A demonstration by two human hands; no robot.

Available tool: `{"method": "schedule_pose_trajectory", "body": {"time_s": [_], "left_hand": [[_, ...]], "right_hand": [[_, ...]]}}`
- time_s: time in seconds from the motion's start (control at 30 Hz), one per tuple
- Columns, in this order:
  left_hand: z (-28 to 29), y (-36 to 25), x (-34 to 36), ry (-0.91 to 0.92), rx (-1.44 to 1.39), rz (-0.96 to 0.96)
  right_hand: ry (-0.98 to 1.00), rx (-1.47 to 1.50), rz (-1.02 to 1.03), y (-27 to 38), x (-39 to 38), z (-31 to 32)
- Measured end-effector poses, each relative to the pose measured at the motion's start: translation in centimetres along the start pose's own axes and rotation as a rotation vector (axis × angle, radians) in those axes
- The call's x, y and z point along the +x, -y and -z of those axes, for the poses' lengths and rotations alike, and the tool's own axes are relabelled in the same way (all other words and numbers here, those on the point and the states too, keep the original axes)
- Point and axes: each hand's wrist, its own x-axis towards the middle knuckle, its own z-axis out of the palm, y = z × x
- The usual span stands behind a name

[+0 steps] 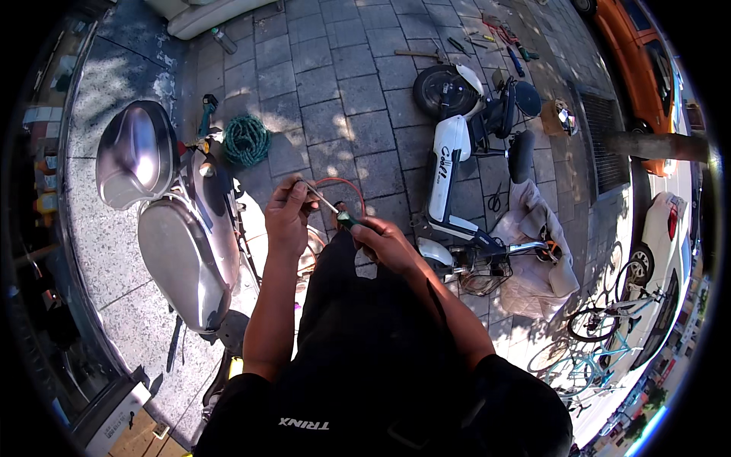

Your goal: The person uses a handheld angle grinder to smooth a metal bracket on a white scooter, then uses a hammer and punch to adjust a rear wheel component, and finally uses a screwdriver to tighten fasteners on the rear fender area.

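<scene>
My left hand (288, 215) is raised in front of me and pinches the metal tip of a screwdriver (329, 207) between thumb and fingers. My right hand (384, 242) grips the screwdriver's dark green handle. The tool lies slanted between both hands, above the paving. A red cable loop (344, 185) lies on the ground just beyond the hands. A silver scooter (183, 236) with its seat lifted stands close to my left forearm.
A white electric scooter (457, 152) lies on its side to the right, beside a crumpled cloth (537, 251). A coiled green rope (246, 139) rests on the pavers. Hand tools (487, 42) are scattered far back. Bicycles (601, 335) and parked cars (647, 68) line the right edge.
</scene>
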Motion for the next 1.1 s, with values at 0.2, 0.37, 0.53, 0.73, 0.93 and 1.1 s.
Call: {"method": "schedule_pose_trajectory", "body": {"time_s": [0.2,0.37,0.53,0.73,0.93,1.1], "left_hand": [[-6.5,-1.9,13.9,0.207,0.079,0.167],[-13.8,-1.0,24.3,0.338,0.225,0.259],[-21.0,1.0,34.7,0.409,0.394,0.352],[-29.4,1.4,45.7,0.419,0.464,0.441],[-37.3,5.1,54.9,0.52,0.477,0.601],[-43.5,12.2,60.7,0.708,0.663,0.75]], "right_hand": [[-0.164,0.141,0.12,6.9,5.3,2.8],[-0.298,0.269,0.209,9.7,11.3,7.2],[-0.375,0.455,0.241,13.7,17.8,12.0],[-0.511,0.528,0.257,22.4,23.2,17.0],[-0.671,0.53,0.275,27.4,26.7,22.3],[-0.837,0.608,0.248,29.9,29.9,25.4]]}}
